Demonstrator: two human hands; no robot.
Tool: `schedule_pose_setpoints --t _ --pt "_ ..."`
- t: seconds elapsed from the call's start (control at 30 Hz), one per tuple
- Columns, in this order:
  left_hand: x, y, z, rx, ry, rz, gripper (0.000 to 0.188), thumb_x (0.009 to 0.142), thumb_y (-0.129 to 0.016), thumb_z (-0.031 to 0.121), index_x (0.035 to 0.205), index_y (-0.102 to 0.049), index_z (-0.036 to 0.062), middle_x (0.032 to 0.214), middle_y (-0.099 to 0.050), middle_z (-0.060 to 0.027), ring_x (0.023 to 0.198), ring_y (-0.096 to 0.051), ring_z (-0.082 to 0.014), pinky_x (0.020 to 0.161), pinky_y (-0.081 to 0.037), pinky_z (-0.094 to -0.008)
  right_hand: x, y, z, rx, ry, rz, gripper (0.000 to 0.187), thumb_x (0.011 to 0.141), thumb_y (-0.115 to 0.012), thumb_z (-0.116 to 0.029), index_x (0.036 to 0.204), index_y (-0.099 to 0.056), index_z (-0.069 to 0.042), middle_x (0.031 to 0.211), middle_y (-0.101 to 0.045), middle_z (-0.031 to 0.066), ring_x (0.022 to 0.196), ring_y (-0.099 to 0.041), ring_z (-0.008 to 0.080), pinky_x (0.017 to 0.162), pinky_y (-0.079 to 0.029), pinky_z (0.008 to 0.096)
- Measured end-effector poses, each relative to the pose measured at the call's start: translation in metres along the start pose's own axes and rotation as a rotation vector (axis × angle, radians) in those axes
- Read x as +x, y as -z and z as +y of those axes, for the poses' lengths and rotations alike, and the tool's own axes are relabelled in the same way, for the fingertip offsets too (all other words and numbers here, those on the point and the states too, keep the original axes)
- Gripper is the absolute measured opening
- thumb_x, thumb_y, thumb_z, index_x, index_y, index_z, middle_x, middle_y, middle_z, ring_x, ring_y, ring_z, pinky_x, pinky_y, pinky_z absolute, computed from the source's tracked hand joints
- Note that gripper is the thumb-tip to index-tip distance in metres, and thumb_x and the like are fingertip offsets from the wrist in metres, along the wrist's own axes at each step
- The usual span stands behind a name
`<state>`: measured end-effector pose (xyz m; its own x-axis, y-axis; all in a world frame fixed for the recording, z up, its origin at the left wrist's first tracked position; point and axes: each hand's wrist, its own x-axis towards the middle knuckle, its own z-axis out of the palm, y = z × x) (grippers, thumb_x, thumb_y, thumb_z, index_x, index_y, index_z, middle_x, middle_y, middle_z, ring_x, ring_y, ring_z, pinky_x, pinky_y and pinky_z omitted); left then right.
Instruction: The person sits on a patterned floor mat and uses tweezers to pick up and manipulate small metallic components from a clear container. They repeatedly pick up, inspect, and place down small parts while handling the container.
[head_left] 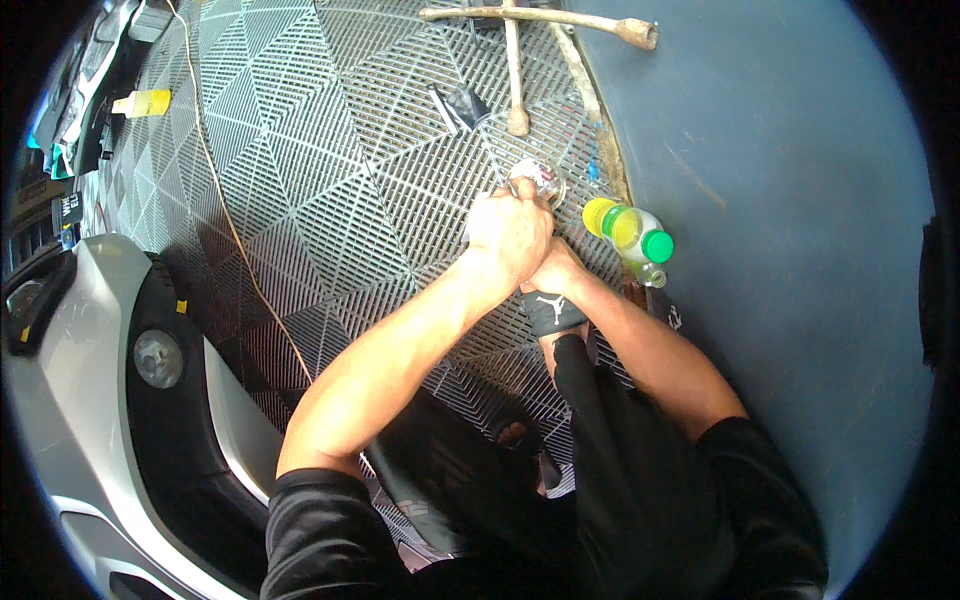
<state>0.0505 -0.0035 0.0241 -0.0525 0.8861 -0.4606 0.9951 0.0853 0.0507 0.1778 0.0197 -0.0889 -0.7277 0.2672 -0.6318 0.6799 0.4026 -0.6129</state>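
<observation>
My left hand [508,232] is closed in front of me, low over the grey slatted floor. Its fingers meet a clear, shiny object with red and white marks [538,176], which could be a small container or a wrapper. Tucked against it from the right is my right hand [558,268], its fingers mostly hidden behind the left. What the two hands grip between them is covered. Just right of them lies a clear bottle with a green cap and yellow-green label [628,230], and beside it the neck of a second clear bottle [652,276].
A rusty cross-shaped wheel wrench [514,70] lies ahead, with a black packet [462,107] nearby. At left are a silver car bumper [110,290], a thin hose [225,200] and a yellow bottle [150,103]. A grey-blue panel [780,250] borders the right side.
</observation>
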Motion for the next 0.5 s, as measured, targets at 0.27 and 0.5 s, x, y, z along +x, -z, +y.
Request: schedule_pose_setpoints --t 0.27,0.5 --pt "0.005 0.003 -0.012 -0.278 -0.049 0.039 0.050 0.083 -0.075 0.035 0.118 -0.068 0.0008 0.124 -0.065 -0.0216 0.096 -0.073 -0.0377 0.085 -0.059 -0.0455 -0.003 -0.010 0.003 -0.138 0.147 0.207 0.018 0.080 -0.070 -0.018 0.092 -0.073 -0.005 0.089 -0.073 0.0195 0.088 -0.073 0.0333 0.077 -0.059 0.0439" --pt "0.033 -0.001 -0.007 -0.148 -0.029 -0.195 0.038 0.085 -0.070 0.025 0.115 -0.071 0.0030 0.118 -0.071 -0.0204 0.101 -0.074 -0.0335 0.085 -0.060 -0.0438 0.000 -0.020 0.005 0.174 0.023 0.281 0.029 0.092 -0.061 -0.033 0.099 -0.071 -0.007 0.095 -0.071 0.0240 0.094 -0.070 0.0388 0.081 -0.055 0.0495"
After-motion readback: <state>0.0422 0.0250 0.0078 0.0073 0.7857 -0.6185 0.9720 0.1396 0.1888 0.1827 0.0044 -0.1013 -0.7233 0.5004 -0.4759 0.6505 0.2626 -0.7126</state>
